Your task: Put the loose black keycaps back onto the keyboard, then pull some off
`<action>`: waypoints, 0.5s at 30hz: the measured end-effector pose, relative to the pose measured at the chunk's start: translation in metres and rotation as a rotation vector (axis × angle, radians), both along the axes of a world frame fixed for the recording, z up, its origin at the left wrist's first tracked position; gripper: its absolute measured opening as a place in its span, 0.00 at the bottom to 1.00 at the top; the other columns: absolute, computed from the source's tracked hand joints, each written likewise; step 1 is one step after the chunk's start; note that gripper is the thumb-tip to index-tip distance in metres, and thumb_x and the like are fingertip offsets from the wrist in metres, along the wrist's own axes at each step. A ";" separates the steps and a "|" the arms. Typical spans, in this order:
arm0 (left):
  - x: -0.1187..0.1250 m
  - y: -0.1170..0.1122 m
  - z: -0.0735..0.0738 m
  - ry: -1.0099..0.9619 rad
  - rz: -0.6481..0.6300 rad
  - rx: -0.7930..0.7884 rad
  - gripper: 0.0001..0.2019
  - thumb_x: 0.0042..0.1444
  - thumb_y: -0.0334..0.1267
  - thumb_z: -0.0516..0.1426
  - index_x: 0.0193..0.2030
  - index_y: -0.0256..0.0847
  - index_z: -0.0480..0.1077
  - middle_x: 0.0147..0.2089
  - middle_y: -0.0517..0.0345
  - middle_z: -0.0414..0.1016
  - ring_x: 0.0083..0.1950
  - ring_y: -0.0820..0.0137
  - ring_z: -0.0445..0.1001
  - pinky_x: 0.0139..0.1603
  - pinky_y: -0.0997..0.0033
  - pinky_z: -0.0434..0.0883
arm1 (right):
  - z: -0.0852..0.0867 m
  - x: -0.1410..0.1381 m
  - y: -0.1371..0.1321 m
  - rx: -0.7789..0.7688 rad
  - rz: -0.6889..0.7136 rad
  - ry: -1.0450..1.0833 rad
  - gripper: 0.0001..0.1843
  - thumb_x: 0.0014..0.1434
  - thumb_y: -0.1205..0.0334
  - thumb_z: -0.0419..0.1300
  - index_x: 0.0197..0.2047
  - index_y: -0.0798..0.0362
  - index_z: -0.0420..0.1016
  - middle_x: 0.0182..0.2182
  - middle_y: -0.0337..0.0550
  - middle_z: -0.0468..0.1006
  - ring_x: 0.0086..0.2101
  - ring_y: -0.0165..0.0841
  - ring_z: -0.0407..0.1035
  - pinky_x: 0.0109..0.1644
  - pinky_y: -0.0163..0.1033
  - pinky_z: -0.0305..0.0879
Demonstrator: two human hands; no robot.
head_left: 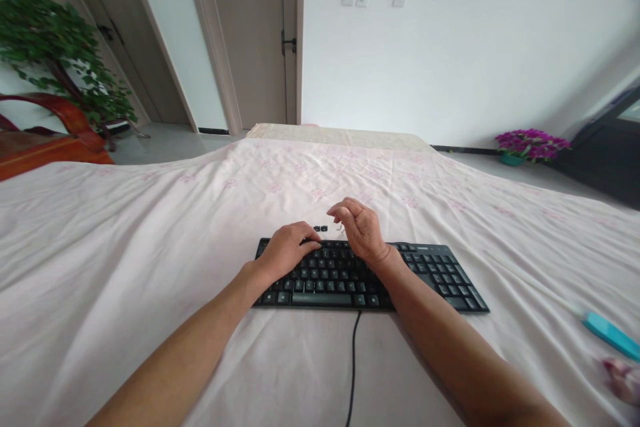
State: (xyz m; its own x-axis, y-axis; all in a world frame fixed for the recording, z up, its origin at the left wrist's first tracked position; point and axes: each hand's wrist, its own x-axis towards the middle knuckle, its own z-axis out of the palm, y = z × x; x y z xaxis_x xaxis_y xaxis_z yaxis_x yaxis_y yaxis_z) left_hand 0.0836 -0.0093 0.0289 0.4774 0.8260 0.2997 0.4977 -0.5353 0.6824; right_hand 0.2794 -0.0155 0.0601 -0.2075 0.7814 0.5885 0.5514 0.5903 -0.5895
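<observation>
A black keyboard (430, 273) lies on a pale pink sheet (150, 247), its cable (353, 360) running toward me. My left hand (287, 250) rests on the keyboard's top left rows, fingers curled down onto the keys. Just above the top edge hovers my right hand (361, 227), its fingers bent and pinched together; what they hold, if anything, is too small to make out. Two loose black keycaps (321, 228) sit on the sheet between the hands, just beyond the keyboard.
A teal tool (611, 335) lies on the sheet at the right, near a pinkish object (623, 380) at the edge. Beyond the bed are a leafy plant (55, 53), a wooden chair (50, 137), doors (250, 33) and purple flowers (531, 143).
</observation>
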 end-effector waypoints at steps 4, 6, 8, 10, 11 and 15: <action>-0.002 0.003 -0.003 -0.171 0.115 -0.102 0.07 0.54 0.40 0.59 0.37 0.42 0.76 0.36 0.60 0.80 0.38 0.68 0.77 0.43 0.68 0.71 | 0.002 -0.002 0.004 -0.103 0.023 -0.061 0.19 0.68 0.56 0.44 0.55 0.50 0.69 0.26 0.37 0.73 0.28 0.29 0.67 0.38 0.34 0.63; -0.004 0.003 -0.004 -0.255 0.148 -0.126 0.08 0.55 0.41 0.58 0.38 0.42 0.76 0.35 0.60 0.80 0.37 0.68 0.77 0.41 0.69 0.72 | 0.002 -0.004 0.006 -0.109 -0.014 -0.130 0.17 0.67 0.56 0.47 0.48 0.51 0.74 0.27 0.38 0.74 0.27 0.29 0.67 0.36 0.34 0.61; -0.004 0.002 -0.004 -0.294 0.156 -0.102 0.08 0.56 0.40 0.58 0.40 0.42 0.76 0.35 0.60 0.80 0.36 0.69 0.78 0.40 0.70 0.73 | 0.002 -0.006 0.006 -0.136 -0.050 -0.213 0.18 0.65 0.53 0.50 0.37 0.52 0.77 0.26 0.40 0.75 0.27 0.29 0.67 0.33 0.34 0.58; -0.005 0.000 -0.003 -0.286 0.161 -0.013 0.07 0.56 0.39 0.58 0.40 0.42 0.76 0.35 0.60 0.80 0.37 0.70 0.78 0.41 0.71 0.73 | 0.003 -0.007 0.004 -0.199 -0.066 -0.279 0.20 0.64 0.50 0.52 0.29 0.52 0.77 0.22 0.40 0.75 0.24 0.29 0.67 0.30 0.34 0.56; -0.004 -0.001 -0.001 -0.269 0.164 0.051 0.06 0.56 0.38 0.59 0.39 0.43 0.76 0.36 0.61 0.80 0.38 0.70 0.78 0.42 0.71 0.73 | 0.004 -0.008 0.003 -0.235 -0.066 -0.293 0.21 0.63 0.49 0.53 0.27 0.52 0.77 0.20 0.40 0.74 0.23 0.29 0.66 0.28 0.33 0.55; -0.004 -0.007 0.003 -0.200 0.146 0.255 0.05 0.58 0.37 0.58 0.39 0.44 0.75 0.39 0.60 0.80 0.40 0.70 0.78 0.45 0.71 0.72 | 0.008 -0.011 -0.001 -0.340 -0.051 -0.237 0.20 0.60 0.49 0.56 0.25 0.53 0.77 0.19 0.38 0.74 0.21 0.28 0.65 0.26 0.33 0.53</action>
State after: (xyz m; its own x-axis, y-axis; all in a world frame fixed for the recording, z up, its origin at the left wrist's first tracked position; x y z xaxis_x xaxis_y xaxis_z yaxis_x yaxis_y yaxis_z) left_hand 0.0797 -0.0159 0.0322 0.2710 0.7679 0.5804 0.4520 -0.6339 0.6276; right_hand 0.2680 -0.0161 0.0684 -0.2625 0.9358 0.2354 0.7188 0.3524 -0.5993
